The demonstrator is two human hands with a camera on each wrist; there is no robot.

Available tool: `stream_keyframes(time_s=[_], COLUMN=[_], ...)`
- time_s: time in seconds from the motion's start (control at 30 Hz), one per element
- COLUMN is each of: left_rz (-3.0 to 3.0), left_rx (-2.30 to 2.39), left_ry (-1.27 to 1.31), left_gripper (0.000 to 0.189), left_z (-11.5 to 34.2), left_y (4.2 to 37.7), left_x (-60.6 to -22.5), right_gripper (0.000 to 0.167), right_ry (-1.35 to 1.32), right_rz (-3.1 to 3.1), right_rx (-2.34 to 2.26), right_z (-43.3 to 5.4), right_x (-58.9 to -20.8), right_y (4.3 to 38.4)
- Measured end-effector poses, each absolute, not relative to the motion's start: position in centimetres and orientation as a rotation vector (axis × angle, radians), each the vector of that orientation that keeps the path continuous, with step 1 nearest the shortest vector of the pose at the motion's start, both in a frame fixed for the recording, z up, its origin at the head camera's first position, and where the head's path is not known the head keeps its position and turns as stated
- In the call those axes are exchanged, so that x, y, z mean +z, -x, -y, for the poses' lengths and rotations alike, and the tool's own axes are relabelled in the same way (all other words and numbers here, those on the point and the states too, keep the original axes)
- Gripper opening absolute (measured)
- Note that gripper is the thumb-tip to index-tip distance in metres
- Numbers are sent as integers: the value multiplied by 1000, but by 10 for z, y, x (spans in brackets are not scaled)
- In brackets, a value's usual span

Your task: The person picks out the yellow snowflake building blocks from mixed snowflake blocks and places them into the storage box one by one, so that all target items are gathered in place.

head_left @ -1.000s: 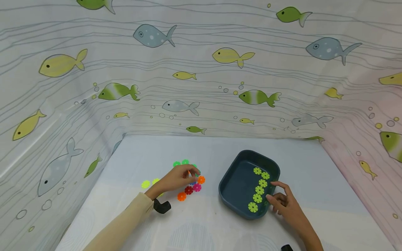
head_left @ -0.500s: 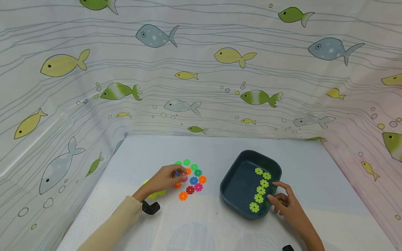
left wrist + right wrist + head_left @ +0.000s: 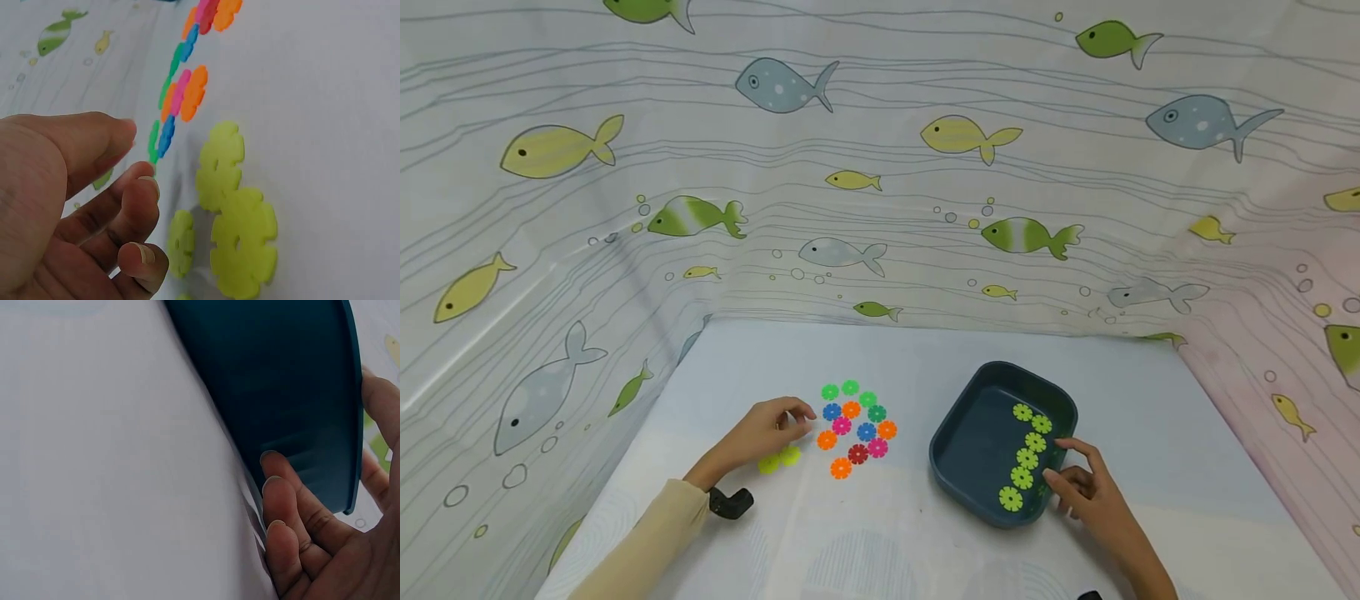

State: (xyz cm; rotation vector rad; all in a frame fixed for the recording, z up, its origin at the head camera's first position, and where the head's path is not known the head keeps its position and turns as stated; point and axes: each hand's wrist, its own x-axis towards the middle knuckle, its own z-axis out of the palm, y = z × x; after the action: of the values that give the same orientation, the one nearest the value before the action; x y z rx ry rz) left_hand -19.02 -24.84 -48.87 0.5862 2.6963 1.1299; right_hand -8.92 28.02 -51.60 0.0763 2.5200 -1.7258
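Note:
My left hand (image 3: pixel 767 432) hovers above the yellow flower-shaped discs (image 3: pixel 790 455), fingers loosely bent and nothing between them. In the left wrist view the thumb and fingertips stand apart, beside the notched yellow discs (image 3: pixel 244 244); the hand hides part of this group in the head view. My right hand (image 3: pixel 1090 487) holds the right edge of a dark blue tray (image 3: pixel 951 487). The right wrist view shows its fingers against the tray's outer wall (image 3: pixel 294 394) and others at the rim. Inside the tray, several yellow-green discs (image 3: pixel 1027 457) form a bent row.
Between left hand and tray lie several loose flower discs: orange (image 3: pixel 841 468), dark red (image 3: pixel 858 454), pink (image 3: pixel 877 447), blue (image 3: pixel 867 431) and green (image 3: pixel 868 400). Fish-patterned curtain (image 3: pixel 850 275) encloses the white table (image 3: pixel 910 358) at the back and sides.
My left hand has moved left, from over the coloured discs to above the yellow ones, uncovering the coloured group. The right hand stays at the tray's edge; the view shifts slightly.

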Motion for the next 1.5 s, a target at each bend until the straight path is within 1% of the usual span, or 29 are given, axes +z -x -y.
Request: stream_keyframes(time_s=[0.27,0.57,1.13,1.5], left_rz=[-2731,-2790,-2868,-2880], left_rx=[1139,1103,1135,1110], left_ry=[-480,-464,-456,-340], left_gripper=[15,16,28,32], left_z=[270,286,306,313], left_y=[186,181,171,170], left_x=[-491,-500,-501,-499], right_gripper=[63,62,62,62], right_ry=[-88,-62,-63,-41], right_rz=[-2511,-2520,-2533,-2527], right_rx=[-1727,-1734,-1720,-1720], right_z=[-279,-282,-281,-283], right_x=[-515,-516,-517,-517], right_y=[88,88,89,89])
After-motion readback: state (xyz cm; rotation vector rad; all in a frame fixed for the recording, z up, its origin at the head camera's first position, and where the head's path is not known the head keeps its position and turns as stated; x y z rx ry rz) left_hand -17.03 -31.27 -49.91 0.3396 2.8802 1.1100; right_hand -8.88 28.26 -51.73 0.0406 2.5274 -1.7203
